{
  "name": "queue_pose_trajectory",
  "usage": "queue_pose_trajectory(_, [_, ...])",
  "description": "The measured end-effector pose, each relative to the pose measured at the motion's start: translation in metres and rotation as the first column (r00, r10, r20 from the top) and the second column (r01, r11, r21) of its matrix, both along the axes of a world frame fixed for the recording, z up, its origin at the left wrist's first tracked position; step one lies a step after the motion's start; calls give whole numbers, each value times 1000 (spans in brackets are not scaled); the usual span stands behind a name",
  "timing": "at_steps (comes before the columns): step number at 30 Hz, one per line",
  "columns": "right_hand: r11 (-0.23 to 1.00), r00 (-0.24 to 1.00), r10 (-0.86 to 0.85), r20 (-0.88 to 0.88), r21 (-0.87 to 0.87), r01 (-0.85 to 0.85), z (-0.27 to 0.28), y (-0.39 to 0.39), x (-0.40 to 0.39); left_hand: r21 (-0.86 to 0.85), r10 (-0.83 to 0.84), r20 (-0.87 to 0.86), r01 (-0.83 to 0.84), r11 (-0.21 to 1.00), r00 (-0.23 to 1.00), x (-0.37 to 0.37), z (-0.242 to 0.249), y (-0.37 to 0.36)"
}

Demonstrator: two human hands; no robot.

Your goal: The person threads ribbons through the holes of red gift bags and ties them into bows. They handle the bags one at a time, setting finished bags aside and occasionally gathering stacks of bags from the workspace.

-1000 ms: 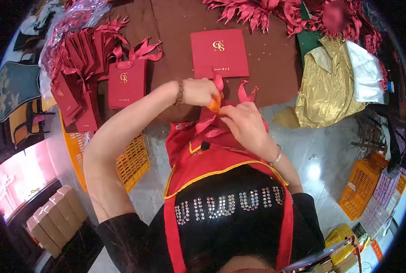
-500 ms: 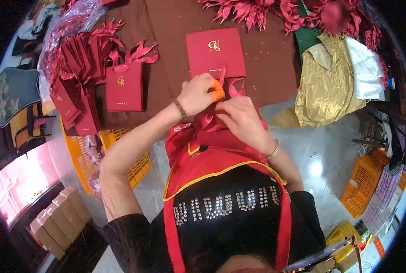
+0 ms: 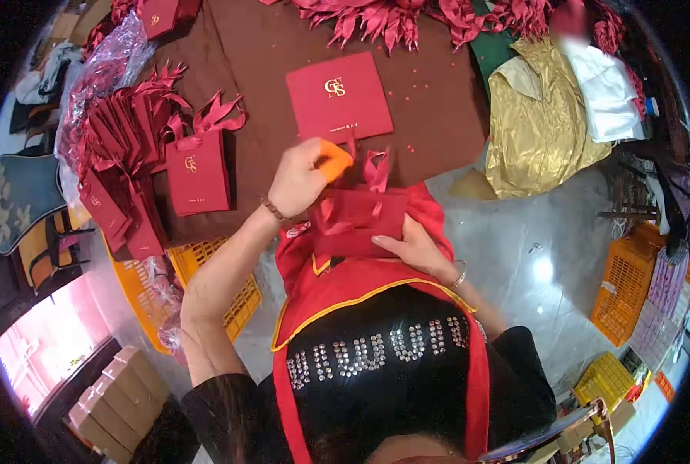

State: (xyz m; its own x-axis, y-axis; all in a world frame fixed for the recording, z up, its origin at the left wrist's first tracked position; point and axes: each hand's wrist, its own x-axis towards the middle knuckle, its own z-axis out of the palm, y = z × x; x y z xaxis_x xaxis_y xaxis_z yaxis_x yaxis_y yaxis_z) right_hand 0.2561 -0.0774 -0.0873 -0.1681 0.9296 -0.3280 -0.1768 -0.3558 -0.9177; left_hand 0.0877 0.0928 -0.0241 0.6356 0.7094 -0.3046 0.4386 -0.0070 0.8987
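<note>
- Table covered in a dark brown cloth [image 3: 268,69]; small red flecks are scattered on it near the right edge.
- A flat red gift bag [image 3: 339,94] with gold lettering lies at the cloth's centre, just beyond the hands.
- A stack of red bags [image 3: 140,162] with ribbon handles is fanned along the table's left edge; loose ribbon pieces [image 3: 376,15] are heaped at the far edge.
- Gold fabric [image 3: 534,131] and white fabric lie bunched to the right.
- Floor is pale and glossy. Orange crates [image 3: 631,282] stand at right; a yellow crate [image 3: 221,267] sits under the table's left edge; cardboard boxes [image 3: 117,394] lie at lower left.
- The left hand [image 3: 302,178], an orange cot on one fingertip, pinches a ribbon at the mouth of the red bag in hand [image 3: 360,216].
- The right hand [image 3: 411,249] lies under that bag, fingers pressed together against its lower edge; the bag is held at the table's near edge, over the red apron.
</note>
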Motion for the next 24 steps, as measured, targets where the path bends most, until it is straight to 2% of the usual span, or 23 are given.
queue_pose_trajectory(2, [993, 990, 72, 120, 83, -82, 0, 0, 3, 222, 97, 41, -103, 970, 994, -2, -1, 9])
queue_pose_trajectory(4, [995, 994, 69, 79, 64, -74, 5, 3, 2, 255, 63, 3, -61, 965, 998, 0, 0, 9])
queue_pose_trajectory(6, [997, 997, 68, 33, 42, -70, 10, 6, 3, -129, 63, 25, -60, 990, 998, 7, 3, 6])
queue_pose_trajectory(8, [987, 985, 112, 133, 97, -126, 13, 9, 4, -168, 39, 67, -27, 985, 997, 5, -4, 8])
queue_pose_trajectory(10, [988, 989, 112, 100, 93, -121, 4, 6, 2, -362, 101, 106, -57, 931, 989, 6, 2, 11])
queue_pose_trajectory(12, [989, 991, 115, 71, 84, -121, 1, 5, 3, -354, 99, 139, -44, 934, 985, 10, 2, 11])
queue_pose_trajectory(15, [987, 985, 148, 94, 52, -153, 6, 8, 1, -355, 189, 148, -127, 926, 971, 14, 0, 14])
queue_pose_trajectory(17, [984, 977, 169, 131, 28, -174, 17, 11, 2, -371, 23, 95, 14, 928, 995, 16, -14, 19])
queue_pose_trajectory(20, [984, 976, 165, 139, 37, -172, 19, 12, 1, -339, 40, 17, -32, 940, 999, 22, -17, 24])
queue_pose_trajectory(24, [978, 964, 185, 191, 65, -201, 11, 13, 1, -335, -2, -25, -6, 942, 1000, 32, -30, 29])
